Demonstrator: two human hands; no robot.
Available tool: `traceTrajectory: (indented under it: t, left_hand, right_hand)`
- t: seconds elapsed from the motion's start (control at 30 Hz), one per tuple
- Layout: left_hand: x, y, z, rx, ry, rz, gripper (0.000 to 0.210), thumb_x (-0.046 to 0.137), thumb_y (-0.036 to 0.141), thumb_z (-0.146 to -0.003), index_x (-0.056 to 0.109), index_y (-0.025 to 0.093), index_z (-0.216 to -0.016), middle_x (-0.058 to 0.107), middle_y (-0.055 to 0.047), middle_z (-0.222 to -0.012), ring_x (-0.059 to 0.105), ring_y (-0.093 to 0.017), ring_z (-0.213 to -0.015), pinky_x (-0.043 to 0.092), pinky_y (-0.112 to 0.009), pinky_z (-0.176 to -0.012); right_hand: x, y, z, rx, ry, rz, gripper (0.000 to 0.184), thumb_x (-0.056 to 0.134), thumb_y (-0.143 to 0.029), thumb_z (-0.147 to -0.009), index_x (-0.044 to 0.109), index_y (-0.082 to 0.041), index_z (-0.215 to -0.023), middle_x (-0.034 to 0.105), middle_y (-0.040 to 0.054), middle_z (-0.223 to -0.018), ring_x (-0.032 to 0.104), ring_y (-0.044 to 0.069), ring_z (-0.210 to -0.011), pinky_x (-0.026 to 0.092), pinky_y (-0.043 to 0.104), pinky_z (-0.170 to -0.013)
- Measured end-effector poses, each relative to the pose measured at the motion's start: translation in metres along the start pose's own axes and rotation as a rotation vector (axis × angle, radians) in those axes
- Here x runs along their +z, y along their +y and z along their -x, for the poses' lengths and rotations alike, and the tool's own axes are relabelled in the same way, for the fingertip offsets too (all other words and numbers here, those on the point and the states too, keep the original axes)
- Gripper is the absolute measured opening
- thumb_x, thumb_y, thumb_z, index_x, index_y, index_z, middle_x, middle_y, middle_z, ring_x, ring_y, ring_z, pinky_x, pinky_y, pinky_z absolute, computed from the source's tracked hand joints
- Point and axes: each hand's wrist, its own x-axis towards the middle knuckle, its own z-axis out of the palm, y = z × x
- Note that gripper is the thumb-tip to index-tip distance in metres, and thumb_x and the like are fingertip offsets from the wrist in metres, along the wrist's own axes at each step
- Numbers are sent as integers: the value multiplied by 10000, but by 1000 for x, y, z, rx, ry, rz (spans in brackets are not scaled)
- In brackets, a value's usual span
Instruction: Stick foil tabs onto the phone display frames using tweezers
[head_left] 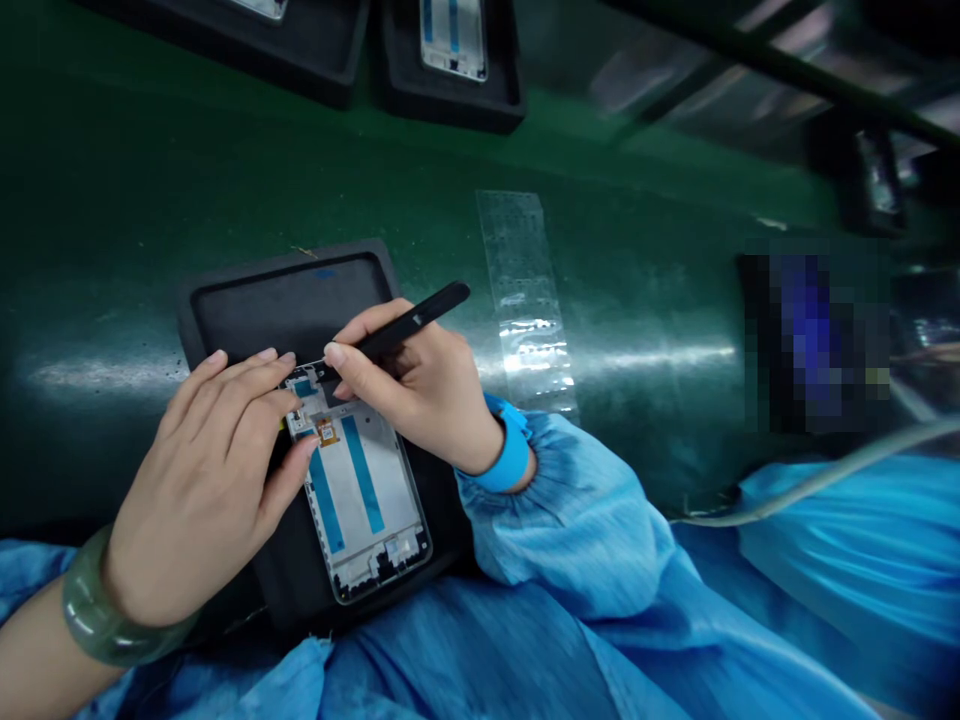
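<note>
1. Phone frame is sitting on the near part of the black tray, under both hands.
2. Right hand has a black tool pinched at the frame's far end; can't tell what the tip's touching.
3. Left hand, fingers loosely spread over the left edge, probably steadying it.
4. Looks like fiddly detail work; next move wants a light touch.

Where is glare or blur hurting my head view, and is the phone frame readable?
Head view: glare streaks the green table and flares on the clear plastic strip; head view, upper right: smeared, with a pixelated patch below; head view, left of centre: the phone frame is fairly crisp, its blue bands distinct.
</note>
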Motion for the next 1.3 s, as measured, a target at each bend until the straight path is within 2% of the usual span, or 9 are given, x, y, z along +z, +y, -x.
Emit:
traceTrajectory:
  t: [0.43, 1.0, 1.3]
  left_hand:
    - [1, 1, 0, -5, 2, 5, 274, 503, 306, -867, 516, 91, -1037, 550, -186, -1192, 477, -308, -1208, 313, -504, -1094]
    - [-2, 3, -2, 0, 13, -10, 247, 497, 295, -878, 523, 92, -1018, 563, -186, -1195, 494, -305, -1204, 333, -493, -1088]
    - [0, -6, -2, 26, 36, 1, 230, 552, 280, -852, 548, 119, -1016, 595, -147, -1164, 523, -274, -1176, 341, -462, -1090]
  right_hand:
    - [2, 1, 0, -17, 13, -30, 140, 633, -308, -821, 571, -198, -880, 628, -42, -683, 617, 83, -599, 488, 200, -590]
    - [3, 4, -2, -87, 33, 42, 191, 590, -369, -845, 564, -183, -874, 624, -39, -698, 609, 69, -595, 495, 199, -597]
    - [3, 4, -3, -152, 45, 97, 143, 550, -330, -875, 561, -188, -877, 633, -31, -751, 620, 79, -647, 510, 219, -649]
